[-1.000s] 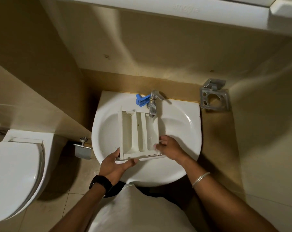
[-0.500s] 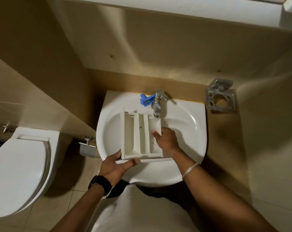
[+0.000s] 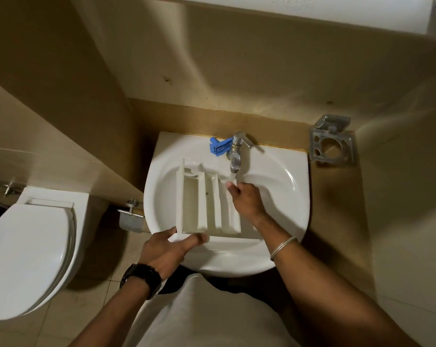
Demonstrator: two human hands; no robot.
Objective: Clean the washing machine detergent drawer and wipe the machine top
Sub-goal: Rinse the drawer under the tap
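White plastic detergent drawer point(image 3: 206, 204) with three long compartments, held over the bowl of a round white ceramic basin point(image 3: 282, 194), its front panel toward the person. Left hand point(image 3: 168, 249) at the drawer's near left corner, thumb on top and fingers curled beneath, gripping the front panel; black wristwatch point(image 3: 141, 276) on that wrist. Right hand point(image 3: 247, 200) inside the rightmost compartment, fingers bent and pressed against the drawer's far right corner, right under the spout of the chrome tap point(image 3: 237, 152), water running onto the fingertips; thin silver bangle point(image 3: 283, 247) on that wrist. Small blue plastic insert point(image 3: 219, 146) lying on the basin ledge, just left of the tap. Faint embossed lettering on the white shelf point(image 3: 290, 1) overhead, too blurred to read. White toilet point(image 3: 29, 256), lid down, to the left; metal holder point(image 3: 332, 144) on the wall to the right.
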